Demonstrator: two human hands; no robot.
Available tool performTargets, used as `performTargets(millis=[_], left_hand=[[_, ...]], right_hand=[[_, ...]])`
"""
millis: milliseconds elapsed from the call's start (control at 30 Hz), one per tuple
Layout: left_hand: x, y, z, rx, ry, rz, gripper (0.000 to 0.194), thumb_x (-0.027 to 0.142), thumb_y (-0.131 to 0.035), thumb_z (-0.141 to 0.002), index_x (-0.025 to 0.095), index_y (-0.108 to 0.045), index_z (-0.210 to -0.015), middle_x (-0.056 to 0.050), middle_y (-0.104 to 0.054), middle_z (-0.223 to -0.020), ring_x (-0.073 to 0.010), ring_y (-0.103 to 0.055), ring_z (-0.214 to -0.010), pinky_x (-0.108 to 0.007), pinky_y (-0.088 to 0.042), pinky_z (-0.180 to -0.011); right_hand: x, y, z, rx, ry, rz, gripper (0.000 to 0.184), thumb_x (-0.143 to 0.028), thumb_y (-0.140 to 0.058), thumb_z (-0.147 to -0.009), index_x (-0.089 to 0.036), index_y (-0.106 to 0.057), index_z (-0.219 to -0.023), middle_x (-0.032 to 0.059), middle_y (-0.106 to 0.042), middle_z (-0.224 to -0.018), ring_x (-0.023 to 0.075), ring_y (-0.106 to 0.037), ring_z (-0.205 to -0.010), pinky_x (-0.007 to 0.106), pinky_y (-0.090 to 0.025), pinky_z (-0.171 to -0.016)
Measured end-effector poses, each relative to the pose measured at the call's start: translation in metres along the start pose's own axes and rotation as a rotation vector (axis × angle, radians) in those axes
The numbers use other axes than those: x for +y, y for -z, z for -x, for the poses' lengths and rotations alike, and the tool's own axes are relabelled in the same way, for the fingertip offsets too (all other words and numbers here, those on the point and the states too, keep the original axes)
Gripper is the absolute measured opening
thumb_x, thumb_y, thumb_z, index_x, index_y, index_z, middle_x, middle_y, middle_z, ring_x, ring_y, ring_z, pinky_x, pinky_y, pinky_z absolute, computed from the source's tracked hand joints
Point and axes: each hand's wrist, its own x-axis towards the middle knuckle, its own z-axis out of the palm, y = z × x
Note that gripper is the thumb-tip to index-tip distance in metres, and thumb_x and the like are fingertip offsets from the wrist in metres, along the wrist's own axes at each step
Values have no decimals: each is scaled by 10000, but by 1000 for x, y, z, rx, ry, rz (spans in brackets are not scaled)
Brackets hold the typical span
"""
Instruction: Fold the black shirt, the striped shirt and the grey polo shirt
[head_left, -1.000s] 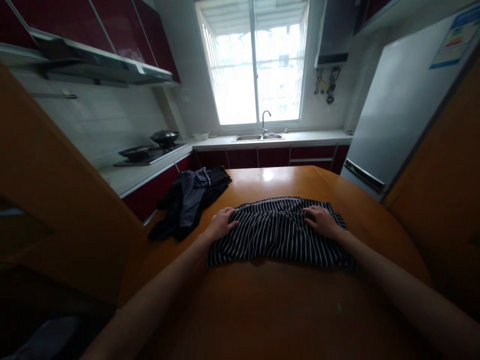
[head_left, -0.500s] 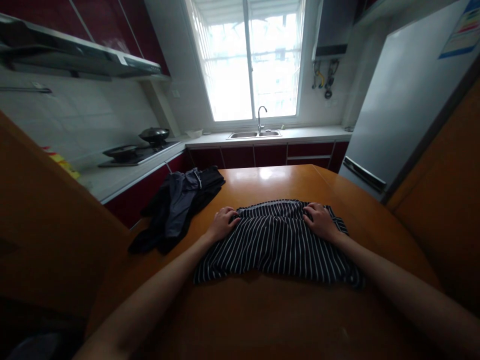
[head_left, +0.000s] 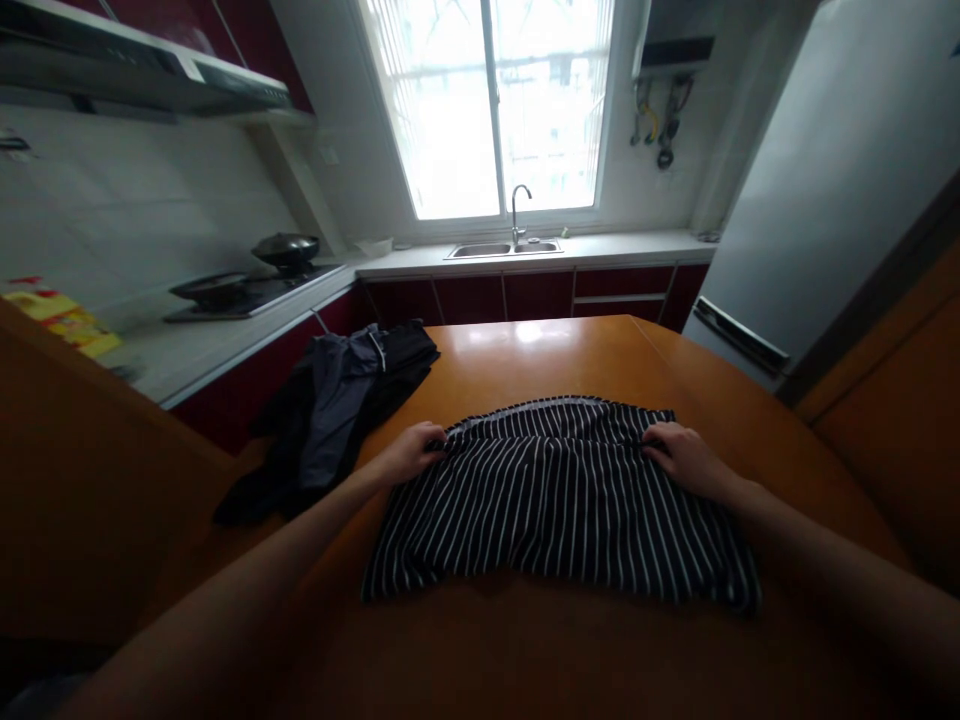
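Black-and-white striped shorts lie spread on the wooden table in front of me, the gathered waist at the far side and the wide hems towards me. My left hand pinches the left end of the waist, fingers closed on the cloth. At the other end, my right hand grips the waist fabric with bent fingers. The cloth between the two hands is stretched fairly straight, with small folds below the waist seam.
Dark grey and black clothes lie heaped on the left of the table. Beyond are a counter with a sink, a stove with a lidded pan and a yellow bottle. A fridge stands right.
My hands have moved apart, left hand leftward and right hand rightward, pulling the waist of the shorts wider. Both hands now pinch the cloth at its ends. The view has tilted down a little.
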Motion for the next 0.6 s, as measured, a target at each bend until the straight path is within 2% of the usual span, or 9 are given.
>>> performTargets(millis=[67, 167, 300, 400, 500, 600], left_hand=[[1, -4, -11, 73, 38, -47, 86, 210, -617, -759, 206, -674, -823, -45, -683, -870, -227, -639, -875, -326, -503, -849], [2, -11, -35, 228, 107, -122, 115, 150, -578, -765, 195, -671, -816, -65, -679, -883, -228, -636, -874, -323, -503, -849], [-3, -12, -82, 346, 183, -152, 180, 174, -545, -842, 181, -703, -927, -103, -682, -1006, -251, -628, -983, -345, -483, -924], [-8, -7, -113, 395, 219, -158, 209, 210, -548, -882, 172, -740, -955, -110, -702, -1061, -251, -640, -1012, -325, -478, -921], [-11, -2, -127, 422, 229, -166, 241, 238, -543, -913, 183, -775, -950, -100, -730, -1073, -250, -660, -992, -317, -482, -877], [-11, 4, -126, 472, 226, -185, 268, 264, -530, -937, 215, -784, -1007, -81, -719, -1183, -262, -646, -1063, -341, -467, -903]], right_hand=[[-1, -5, -7, 33, -31, 35, 133, -239, -536, -903, -221, -661, -942, 78, -693, -1007, 252, -616, -978, 378, -427, -875], [-1, -8, -28, 78, -61, 132, 149, -219, -520, -917, -210, -663, -957, 100, -689, -1041, 270, -588, -1022, 397, -376, -910], [5, -1, -82, 94, -107, 208, 208, -177, -489, -953, -179, -690, -1006, 128, -681, -1112, 257, -544, -1086, 390, -293, -952], [9, 8, -125, 130, -152, 219, 244, -165, -472, -974, -160, -715, -1000, 134, -685, -1096, 243, -535, -1067, 402, -265, -940], [9, 16, -151, 198, -192, 211, 268, -196, -454, -996, -157, -719, -1012, 129, -687, -1100, 238, -529, -1046, 414, -259, -937], [5, 25, -157, 248, -179, 196, 262, -217, -462, -997, -166, -719, -990, 108, -701, -1080, 229, -527, -1038, 411, -250, -962]])
